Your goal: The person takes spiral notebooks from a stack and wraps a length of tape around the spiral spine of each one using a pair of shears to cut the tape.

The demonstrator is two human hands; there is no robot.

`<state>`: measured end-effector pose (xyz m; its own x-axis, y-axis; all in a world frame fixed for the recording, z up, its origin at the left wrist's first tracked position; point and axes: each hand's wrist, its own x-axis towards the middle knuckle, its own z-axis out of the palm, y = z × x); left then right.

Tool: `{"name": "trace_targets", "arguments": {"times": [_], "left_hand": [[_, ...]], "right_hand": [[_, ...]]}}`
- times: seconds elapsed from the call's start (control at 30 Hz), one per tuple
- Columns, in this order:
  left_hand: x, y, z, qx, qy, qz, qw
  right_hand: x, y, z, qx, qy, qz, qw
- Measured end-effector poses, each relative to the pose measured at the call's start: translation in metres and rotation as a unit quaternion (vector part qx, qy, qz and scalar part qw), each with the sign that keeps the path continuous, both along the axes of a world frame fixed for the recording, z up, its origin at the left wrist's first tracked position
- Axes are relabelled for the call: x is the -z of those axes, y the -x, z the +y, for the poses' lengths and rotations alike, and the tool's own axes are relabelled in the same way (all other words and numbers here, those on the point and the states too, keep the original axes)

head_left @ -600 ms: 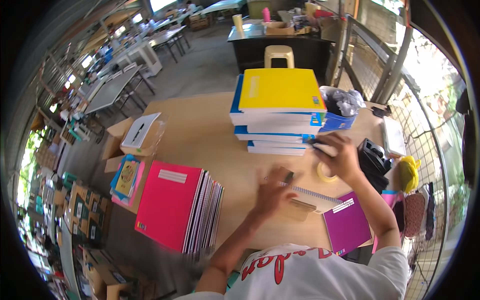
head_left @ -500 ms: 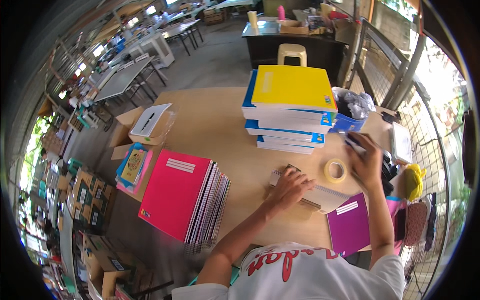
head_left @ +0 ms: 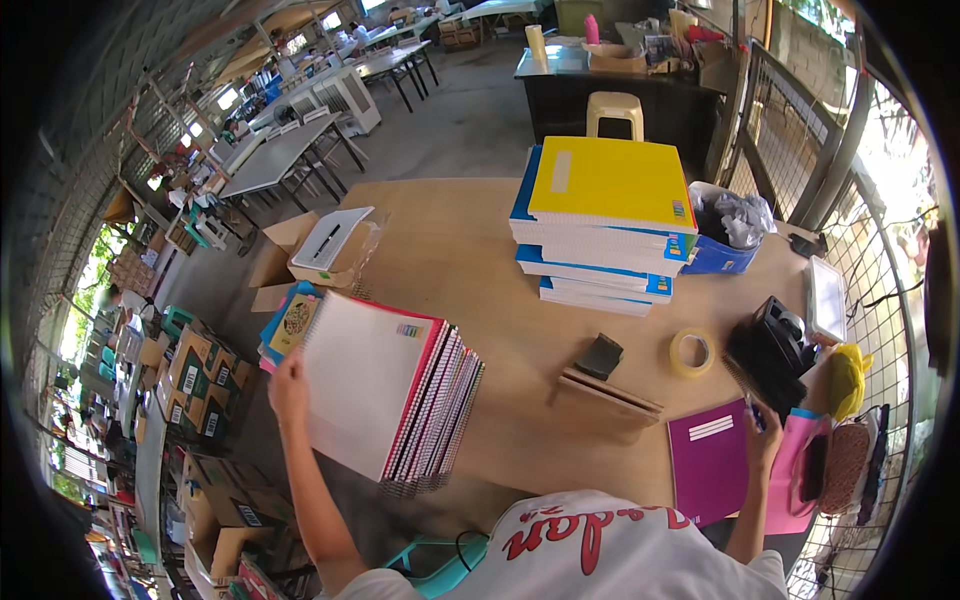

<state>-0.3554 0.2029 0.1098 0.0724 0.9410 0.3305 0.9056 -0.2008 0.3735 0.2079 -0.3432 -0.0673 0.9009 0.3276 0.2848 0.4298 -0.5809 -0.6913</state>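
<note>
Tan tabletop (head_left: 450,250) bears spiral notebooks (head_left: 385,390), grey floor (head_left: 455,130) and tables (head_left: 280,155) beyond.

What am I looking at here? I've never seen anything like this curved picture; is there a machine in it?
There is no machine arm here, just a person's bare hands. A wide fisheye camera worn on the head looks down, so straight edges bend near the rim. On the wooden table are a yellow-topped stack of books, a roll of clear tape, a purple notebook and a pile of spiral notebooks. The left hand is at the edge of the white-faced notebook on top of that pile; whether it grips is unclear. The right hand holds a slim dark object, perhaps a pen.
</note>
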Motion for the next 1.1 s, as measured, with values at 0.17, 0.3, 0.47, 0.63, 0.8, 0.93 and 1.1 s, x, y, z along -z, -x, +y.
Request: {"name": "trace_targets", "arguments": {"times": [0.17,0.3,0.47,0.63,0.8,0.93,1.1], "left_hand": [[0.024,-0.042,-0.020,-0.052,-0.078,0.114,0.989],[0.029,-0.037,-0.002,0.085,-0.040,0.010,0.996],[0.028,-0.044,-0.007,0.044,-0.004,0.007,0.999],[-0.054,-0.107,-0.086,0.144,-0.257,0.031,0.955],[-0.075,-0.288,-0.152,0.389,-0.043,-0.350,0.851],[-0.048,-0.422,0.010,0.307,-0.033,-0.024,0.951],[-0.043,-0.505,0.045,0.245,0.164,0.063,0.954]], "right_hand": [[0.071,0.035,-0.036,0.022,0.161,-0.071,0.984],[0.099,0.046,-0.045,-0.006,0.146,-0.117,0.982],[0.114,0.055,-0.044,0.023,0.202,-0.119,0.972],[0.081,0.068,-0.028,0.067,0.285,-0.168,0.941],[-0.009,0.068,0.045,-0.085,0.018,-0.087,0.992],[-0.061,0.087,0.129,-0.321,0.092,-0.104,0.937],[-0.061,0.081,0.135,-0.316,0.073,-0.086,0.942]]}}
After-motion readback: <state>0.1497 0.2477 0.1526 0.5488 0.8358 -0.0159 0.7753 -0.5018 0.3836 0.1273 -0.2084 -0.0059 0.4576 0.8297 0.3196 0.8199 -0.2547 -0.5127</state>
